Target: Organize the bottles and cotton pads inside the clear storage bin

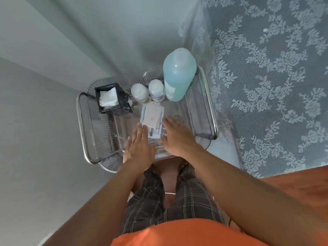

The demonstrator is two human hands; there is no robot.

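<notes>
A clear ribbed storage bin (99,125) with metal handles sits below me. Along its far side stand a big light-blue bottle (178,75), two small white-capped bottles (140,92) (156,90), and a black holder with white cotton pads (108,98). A flat white packet (151,119) lies on the bin's floor. My left hand (139,144) hovers flat with fingers apart at the packet's near left corner. My right hand (177,134) is spread just right of the packet. Neither hand holds anything.
A lace curtain (266,86) hangs close on the right, touching the bin's right side. A pale wall (44,68) runs on the left. My legs in plaid shorts (168,197) are right below the bin's near edge.
</notes>
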